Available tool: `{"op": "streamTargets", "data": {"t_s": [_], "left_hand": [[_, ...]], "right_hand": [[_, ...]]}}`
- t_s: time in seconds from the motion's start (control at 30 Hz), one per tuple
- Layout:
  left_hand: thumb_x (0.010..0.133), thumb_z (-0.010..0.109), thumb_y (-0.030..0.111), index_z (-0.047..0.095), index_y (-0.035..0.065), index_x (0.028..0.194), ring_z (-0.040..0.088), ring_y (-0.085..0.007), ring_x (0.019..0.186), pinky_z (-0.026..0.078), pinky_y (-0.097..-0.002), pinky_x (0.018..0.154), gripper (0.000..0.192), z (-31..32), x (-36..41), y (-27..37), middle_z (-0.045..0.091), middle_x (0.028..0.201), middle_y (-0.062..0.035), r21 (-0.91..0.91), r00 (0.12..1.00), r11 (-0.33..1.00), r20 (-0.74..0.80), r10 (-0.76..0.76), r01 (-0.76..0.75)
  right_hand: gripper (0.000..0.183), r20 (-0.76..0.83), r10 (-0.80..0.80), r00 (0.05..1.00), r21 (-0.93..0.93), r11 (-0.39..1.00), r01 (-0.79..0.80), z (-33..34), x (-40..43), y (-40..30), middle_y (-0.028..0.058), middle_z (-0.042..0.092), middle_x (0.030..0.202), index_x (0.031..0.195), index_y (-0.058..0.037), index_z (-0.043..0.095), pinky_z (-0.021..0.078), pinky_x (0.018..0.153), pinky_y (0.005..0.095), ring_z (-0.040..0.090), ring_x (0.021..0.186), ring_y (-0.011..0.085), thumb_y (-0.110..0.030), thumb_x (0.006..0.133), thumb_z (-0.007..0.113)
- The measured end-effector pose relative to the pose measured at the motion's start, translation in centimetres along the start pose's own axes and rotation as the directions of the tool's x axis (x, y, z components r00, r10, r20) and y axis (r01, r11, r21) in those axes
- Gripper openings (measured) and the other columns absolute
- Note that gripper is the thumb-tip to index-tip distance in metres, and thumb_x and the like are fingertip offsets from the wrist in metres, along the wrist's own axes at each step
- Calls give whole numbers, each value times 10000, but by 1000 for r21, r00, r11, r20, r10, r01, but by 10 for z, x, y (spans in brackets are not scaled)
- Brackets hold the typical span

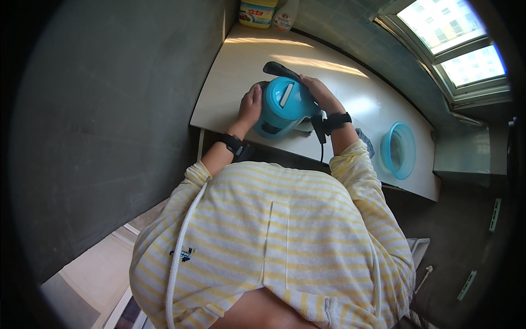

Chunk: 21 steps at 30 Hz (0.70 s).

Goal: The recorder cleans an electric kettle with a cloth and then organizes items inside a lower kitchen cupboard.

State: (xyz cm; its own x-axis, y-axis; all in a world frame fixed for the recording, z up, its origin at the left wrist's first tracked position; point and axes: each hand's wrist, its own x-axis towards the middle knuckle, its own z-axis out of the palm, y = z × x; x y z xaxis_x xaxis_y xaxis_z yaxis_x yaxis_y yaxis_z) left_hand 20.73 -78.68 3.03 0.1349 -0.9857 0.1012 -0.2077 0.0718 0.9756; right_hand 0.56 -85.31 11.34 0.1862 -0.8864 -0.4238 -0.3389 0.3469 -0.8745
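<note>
A blue, lidded plastic appliance (274, 119) is held between both hands above the near edge of the white countertop. Its round lid (283, 98) carries a white bar, and a dark patch shows low on its front. Against its left side lies my left hand (251, 105), thumb up. My right hand (320, 92) grips the right side, with fingertips beside a black handle-like part (279, 70) that sticks out at the back. Under my right wrist is a black plug-like piece (318, 128) with a cord hanging down. The undersides of both hands are hidden.
A blue plastic basin (398, 150) stands on the countertop (230, 74) at the right, with a dark grey cloth-like thing (365, 140) left of it. A yellow-labelled jug (257, 14) and a spray bottle (284, 17) stand at the far corner. A grey wall borders the left.
</note>
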Motion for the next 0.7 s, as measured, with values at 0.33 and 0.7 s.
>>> {"op": "streamTargets", "data": {"t_s": [0.33, 0.7], "left_hand": [[987, 325, 342, 585, -29, 981, 555, -416, 887, 441, -439, 806, 454, -4, 9, -6, 609, 906, -234, 124, 983, 976, 32, 179, -182], [905, 553, 250, 567, 50, 989, 623, -234, 723, 493, -326, 697, 218, -9, -31, 103, 628, 790, -115, 38, 855, 985, 502, 128, -169]], "right_hand": [[306, 18, 173, 985, 382, 909, -167, -62, -56, 117, 36, 644, 839, 944, -37, 631, 480, 697, 268, 596, 725, 127, -306, 938, 487], [434, -223, 225, 949, 844, 531, 72, -92, -99, 243, 157, 622, 1135, 1132, 19, 573, 445, 949, 402, 608, 1003, 282, -349, 963, 419]]}}
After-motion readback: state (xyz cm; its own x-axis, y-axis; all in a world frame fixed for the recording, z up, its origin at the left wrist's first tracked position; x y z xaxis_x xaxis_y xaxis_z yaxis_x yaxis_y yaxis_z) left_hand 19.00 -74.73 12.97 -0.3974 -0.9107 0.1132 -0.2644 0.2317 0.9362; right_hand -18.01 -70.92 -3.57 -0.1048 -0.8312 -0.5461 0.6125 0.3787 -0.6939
